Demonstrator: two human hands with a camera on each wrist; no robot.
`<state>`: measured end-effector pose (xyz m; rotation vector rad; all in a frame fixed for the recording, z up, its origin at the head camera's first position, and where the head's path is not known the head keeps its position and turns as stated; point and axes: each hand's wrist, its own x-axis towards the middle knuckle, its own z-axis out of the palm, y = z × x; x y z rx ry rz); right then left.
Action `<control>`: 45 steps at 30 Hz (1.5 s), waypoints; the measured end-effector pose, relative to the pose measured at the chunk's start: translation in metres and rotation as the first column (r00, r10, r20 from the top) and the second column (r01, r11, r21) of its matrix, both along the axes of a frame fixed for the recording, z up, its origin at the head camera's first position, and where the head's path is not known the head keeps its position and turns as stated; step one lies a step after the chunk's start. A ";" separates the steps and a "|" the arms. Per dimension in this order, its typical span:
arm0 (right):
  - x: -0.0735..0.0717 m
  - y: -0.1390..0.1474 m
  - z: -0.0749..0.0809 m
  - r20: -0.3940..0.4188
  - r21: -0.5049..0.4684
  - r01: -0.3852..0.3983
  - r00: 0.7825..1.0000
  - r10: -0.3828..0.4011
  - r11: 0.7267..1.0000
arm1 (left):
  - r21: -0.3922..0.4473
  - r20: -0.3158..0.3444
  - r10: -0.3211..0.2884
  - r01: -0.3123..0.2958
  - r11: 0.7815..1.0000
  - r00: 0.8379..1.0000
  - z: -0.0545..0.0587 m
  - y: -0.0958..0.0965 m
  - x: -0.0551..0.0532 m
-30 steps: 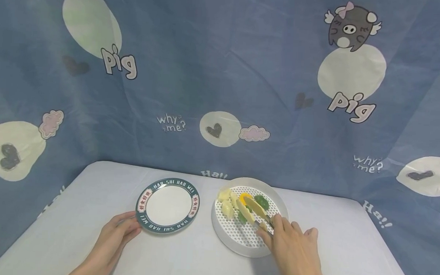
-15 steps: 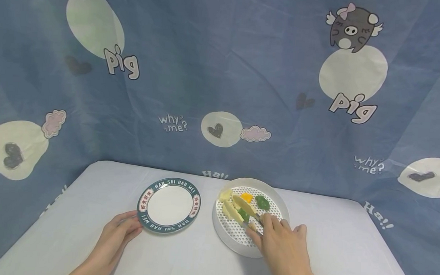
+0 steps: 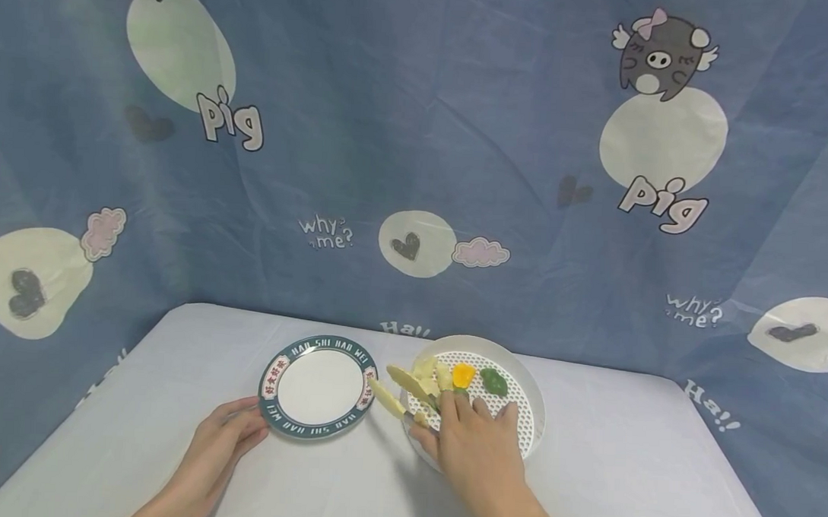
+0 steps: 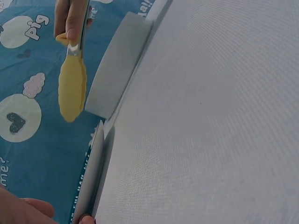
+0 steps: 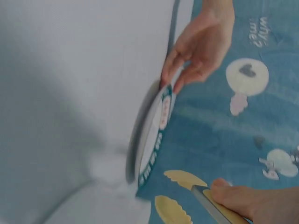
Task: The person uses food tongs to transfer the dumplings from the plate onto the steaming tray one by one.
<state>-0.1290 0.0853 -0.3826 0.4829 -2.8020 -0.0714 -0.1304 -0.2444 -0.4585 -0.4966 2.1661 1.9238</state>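
My left hand pinches the near-left rim of a white plate with a green lettered border; the right wrist view shows thumb and fingers at that rim. My right hand grips a pair of tongs with yellow scalloped tips. The tips stand apart, above the gap between the plate and a round white tray with a holed bottom. Nothing shows between them in the right wrist view. In the tray lie pale yellow pieces, an orange-yellow piece and a dark green piece. My right hand partly covers the tray.
A white cloth covers the table. Behind it hangs a blue curtain with printed pigs, hearts and words. The tray's raised side wall shows in the left wrist view, just beyond the plate.
My right hand has carried the tongs leftward, from over the food in the tray to beyond its left rim near the plate. My left hand stays at the plate.
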 end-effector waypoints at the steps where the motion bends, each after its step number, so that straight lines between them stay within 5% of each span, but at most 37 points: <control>1: -0.001 -0.005 -0.001 0.014 0.000 -0.007 1.000 0.007 1.000 | 0.003 0.000 0.001 -0.001 1.000 1.000 0.000 0.000 0.000; 10: -0.008 -0.048 -0.012 0.069 0.080 -0.047 0.997 0.042 0.996 | -0.017 0.001 -0.006 0.006 1.000 1.000 0.000 0.001 0.001; 15: -0.013 -0.066 -0.022 0.096 0.045 -0.049 0.994 0.044 0.998 | -0.021 0.003 -0.013 0.013 1.000 1.000 0.001 0.000 0.002; 24: -0.017 -0.084 -0.057 0.005 -0.032 -0.081 0.997 0.081 0.996 | -0.002 0.011 -0.005 0.005 1.000 1.000 -0.001 0.000 0.001; 31: -0.012 -0.085 -0.068 -0.021 -0.025 -0.060 0.998 0.060 0.998 | -0.005 0.004 -0.003 0.003 1.000 1.000 -0.002 0.000 -0.001; 45: -0.008 -0.080 -0.070 0.170 -0.065 -0.060 0.983 0.070 0.996 | 0.020 0.006 0.015 -0.015 1.000 1.000 -0.003 0.000 -0.002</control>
